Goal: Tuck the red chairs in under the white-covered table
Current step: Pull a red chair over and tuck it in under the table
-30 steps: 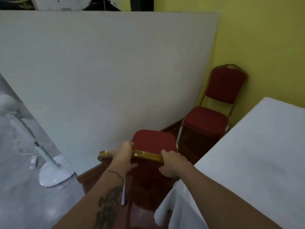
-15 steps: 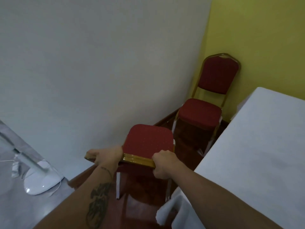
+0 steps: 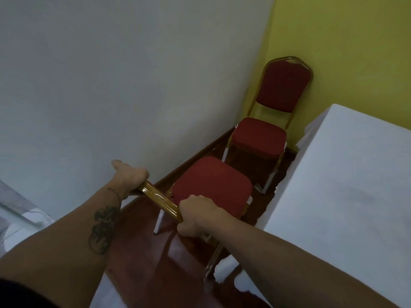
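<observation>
A red-cushioned chair [image 3: 213, 185] with a gold frame stands just below me, its seat pointing away. My left hand [image 3: 131, 174] grips the left end of its gold top rail. My right hand [image 3: 195, 212] grips the rail's right end. The chair stands beside the left edge of the white-covered table [image 3: 347, 185], turned at an angle to it. A second red chair [image 3: 266, 134] stands farther off in the corner, facing me, apart from the table's far corner.
A white wall [image 3: 133, 74] runs close along the left, with a dark wooden skirting [image 3: 200, 156] at its foot. A yellow wall [image 3: 344, 41] closes the back. The floor [image 3: 142, 252] is glossy dark red. Something white [image 3: 26, 218] lies at the far left edge.
The held chair has swung so its top rail now slants from upper left to lower right. My view has moved closer and tilted down; the white fan base has left the frame.
</observation>
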Available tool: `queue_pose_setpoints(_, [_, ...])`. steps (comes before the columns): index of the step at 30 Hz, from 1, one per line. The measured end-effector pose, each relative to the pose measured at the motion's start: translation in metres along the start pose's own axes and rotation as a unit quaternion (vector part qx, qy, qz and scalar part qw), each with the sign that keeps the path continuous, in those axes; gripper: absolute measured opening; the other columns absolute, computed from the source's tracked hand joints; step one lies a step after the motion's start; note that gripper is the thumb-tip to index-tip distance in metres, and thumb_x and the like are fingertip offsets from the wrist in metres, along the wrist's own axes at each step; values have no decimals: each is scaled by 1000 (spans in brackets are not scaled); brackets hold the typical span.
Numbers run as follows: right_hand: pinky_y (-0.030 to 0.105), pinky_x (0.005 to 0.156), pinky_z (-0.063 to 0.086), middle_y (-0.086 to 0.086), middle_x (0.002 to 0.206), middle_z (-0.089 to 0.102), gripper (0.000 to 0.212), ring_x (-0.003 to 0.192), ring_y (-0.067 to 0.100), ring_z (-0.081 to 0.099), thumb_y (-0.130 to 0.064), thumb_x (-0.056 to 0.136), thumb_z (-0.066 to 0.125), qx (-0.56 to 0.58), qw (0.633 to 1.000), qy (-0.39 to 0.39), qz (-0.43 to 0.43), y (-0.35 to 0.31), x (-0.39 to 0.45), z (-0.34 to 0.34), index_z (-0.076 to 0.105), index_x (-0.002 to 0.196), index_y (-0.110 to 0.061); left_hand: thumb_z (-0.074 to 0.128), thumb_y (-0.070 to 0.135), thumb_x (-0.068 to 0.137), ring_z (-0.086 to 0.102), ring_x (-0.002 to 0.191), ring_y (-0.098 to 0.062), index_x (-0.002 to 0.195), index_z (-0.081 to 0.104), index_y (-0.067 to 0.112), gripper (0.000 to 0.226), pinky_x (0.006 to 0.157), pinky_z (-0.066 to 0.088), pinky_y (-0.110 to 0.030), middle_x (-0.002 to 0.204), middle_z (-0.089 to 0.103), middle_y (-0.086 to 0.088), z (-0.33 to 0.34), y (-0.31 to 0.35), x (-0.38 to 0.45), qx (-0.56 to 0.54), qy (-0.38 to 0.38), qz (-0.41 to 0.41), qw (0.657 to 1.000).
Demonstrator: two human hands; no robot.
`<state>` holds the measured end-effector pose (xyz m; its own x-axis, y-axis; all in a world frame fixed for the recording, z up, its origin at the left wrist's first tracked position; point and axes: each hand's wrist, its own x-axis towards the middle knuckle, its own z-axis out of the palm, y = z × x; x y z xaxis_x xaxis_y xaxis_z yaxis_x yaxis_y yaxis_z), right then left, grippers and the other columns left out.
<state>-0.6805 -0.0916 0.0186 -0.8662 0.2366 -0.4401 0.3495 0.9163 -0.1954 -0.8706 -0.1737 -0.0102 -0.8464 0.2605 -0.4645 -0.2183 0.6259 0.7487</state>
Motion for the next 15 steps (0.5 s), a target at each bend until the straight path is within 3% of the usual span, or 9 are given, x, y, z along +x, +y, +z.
queue_pose_setpoints(3, [44,81,59,11,92,64,24,88,34,67,-34,87,63,8,1000,3,8,-7,9,0,67,98,-12,58,1,93,61,60,-32,143,10,1,69,38,58,-35,85,47,-16,-2,10,15,-10,-10,32,999])
queue_pose_setpoints(5, [46,82,58,11,95,65,29,91,34,68,-36,89,62,16,999,17,22,-6,15,1,67,103,-11,60,5,91,64,69,-35,146,11,0,74,49,62,-46,94,47,-11,3,14,24,-35,7,44,998])
queue_pose_setpoints(7, [45,83,57,9,95,64,32,93,33,66,-43,87,61,56,997,42,42,2,21,2,64,102,-16,65,15,85,68,85,-41,150,8,4,87,67,63,-57,108,54,-20,10,16,28,-78,35,47,995])
queue_pose_setpoints(10, [43,84,52,4,99,62,30,98,33,63,-52,85,57,155,981,76,86,19,32,11,52,102,-28,69,23,80,64,98,-38,148,20,8,85,85,59,-54,116,56,-22,27,24,31,-171,33,40,984])
queue_pose_setpoints(12, [46,89,51,6,109,62,37,103,34,62,-50,86,55,163,977,81,113,29,40,15,49,112,-25,71,17,80,61,97,-33,140,30,4,74,81,56,-44,116,56,-19,41,34,32,-212,16,36,977])
queue_pose_setpoints(15, [47,93,51,9,114,61,38,107,36,61,-42,88,60,206,965,68,146,49,51,14,49,118,-23,69,5,81,58,87,-26,138,31,3,68,67,51,-33,100,52,-10,62,46,38,-180,-5,61,982])
